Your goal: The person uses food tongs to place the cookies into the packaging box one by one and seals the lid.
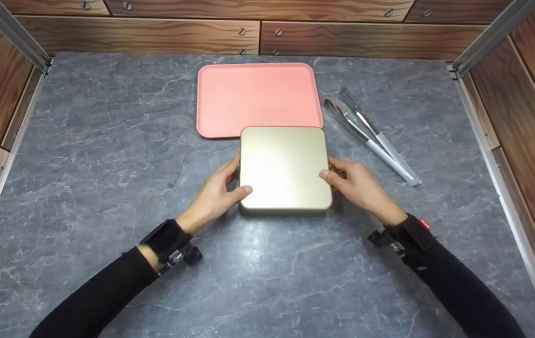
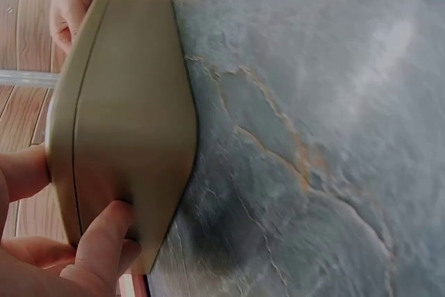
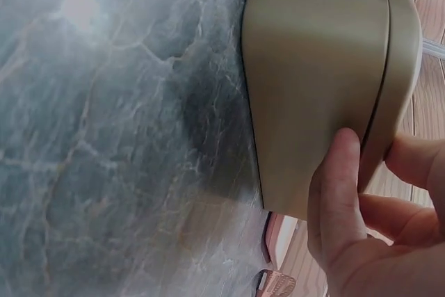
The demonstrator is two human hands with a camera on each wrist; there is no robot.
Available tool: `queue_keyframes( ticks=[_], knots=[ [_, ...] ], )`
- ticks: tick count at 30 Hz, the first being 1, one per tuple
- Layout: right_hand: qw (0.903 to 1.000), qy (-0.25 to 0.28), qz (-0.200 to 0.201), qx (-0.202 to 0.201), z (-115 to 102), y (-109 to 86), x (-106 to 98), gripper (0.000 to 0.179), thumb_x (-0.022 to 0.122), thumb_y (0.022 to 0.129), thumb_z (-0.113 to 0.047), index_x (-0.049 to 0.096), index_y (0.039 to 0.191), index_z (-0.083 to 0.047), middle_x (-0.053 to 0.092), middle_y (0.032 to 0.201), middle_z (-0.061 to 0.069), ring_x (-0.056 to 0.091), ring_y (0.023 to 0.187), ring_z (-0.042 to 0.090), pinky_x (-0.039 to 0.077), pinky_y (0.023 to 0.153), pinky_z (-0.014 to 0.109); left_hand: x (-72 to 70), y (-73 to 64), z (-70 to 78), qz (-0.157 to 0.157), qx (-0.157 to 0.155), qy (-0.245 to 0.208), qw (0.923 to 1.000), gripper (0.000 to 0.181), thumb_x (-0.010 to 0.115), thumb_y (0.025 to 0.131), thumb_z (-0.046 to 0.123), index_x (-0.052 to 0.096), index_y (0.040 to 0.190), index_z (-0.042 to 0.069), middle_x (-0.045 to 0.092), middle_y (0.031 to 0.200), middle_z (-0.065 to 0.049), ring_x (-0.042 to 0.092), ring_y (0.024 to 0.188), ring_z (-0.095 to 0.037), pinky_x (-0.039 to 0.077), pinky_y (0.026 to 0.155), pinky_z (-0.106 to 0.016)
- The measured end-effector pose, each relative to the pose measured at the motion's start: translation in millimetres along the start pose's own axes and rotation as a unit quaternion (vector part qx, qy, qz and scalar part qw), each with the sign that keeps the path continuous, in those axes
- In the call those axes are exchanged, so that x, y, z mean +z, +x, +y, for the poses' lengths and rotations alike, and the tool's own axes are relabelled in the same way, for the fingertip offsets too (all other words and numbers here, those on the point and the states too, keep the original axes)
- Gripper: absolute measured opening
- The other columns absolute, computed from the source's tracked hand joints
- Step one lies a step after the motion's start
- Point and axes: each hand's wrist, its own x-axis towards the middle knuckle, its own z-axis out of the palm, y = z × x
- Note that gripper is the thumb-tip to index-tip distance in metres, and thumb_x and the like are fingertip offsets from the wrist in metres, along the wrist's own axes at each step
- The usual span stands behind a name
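Note:
A square gold metal tin (image 1: 283, 166) with a closed lid sits in front of the pink tray (image 1: 258, 96), its far edge overlapping the tray's near right corner in the head view. My left hand (image 1: 213, 195) grips its left side, thumb on the lid's edge and fingers against the side wall. On the opposite side my right hand (image 1: 361, 185) holds it the same way. Both wrist views show the lid seam (image 2: 78, 123) running round the tin, with fingertips pressed on the wall below it. What the tin contains is hidden.
Metal tongs (image 1: 375, 141) with pale handles lie to the right of the tray, beyond my right hand. Grey marble-patterned tabletop (image 1: 107, 155) surrounds everything. Wood-patterned panels (image 1: 178, 35) border the back and both sides, with metal rails at the corners.

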Motion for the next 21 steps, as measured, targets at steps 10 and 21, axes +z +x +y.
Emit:
queue_keyframes(
  ticks=[10, 21],
  knots=[
    [0.9987, -0.05, 0.004, -0.002, -4, 9.0, -7, 0.067, 0.072, 0.099, -0.03, 0.048, 0.148, 0.009, 0.067, 0.119, 0.023, 0.065, 0.1, 0.033, 0.058, 0.085, 0.043, -8.3, 6.7, 11.1, -0.006, 0.003, 0.071, 0.9974, 0.085, 0.065, 0.101, 0.028, 0.016, 0.164, 0.001, 0.015, 0.17, -0.021, 0.021, 0.155, -0.033, 0.021, 0.129, -0.05],
    [0.9715, -0.227, -0.013, -0.068, -8, 40.9, 11, 0.095, 0.04, 0.104, -0.064, 0.011, 0.162, 0.005, 0.007, 0.17, 0.025, 0.017, 0.155, 0.044, 0.02, 0.128, 0.058, 3.4, 48.5, 2.8, 0.003, 0.067, 0.33, 0.9417, 0.108, 0.035, 0.096, 0.079, -0.004, 0.165, 0.005, -0.023, 0.17, -0.011, -0.017, 0.157, -0.026, 0.006, 0.128, -0.061]
  ],
)
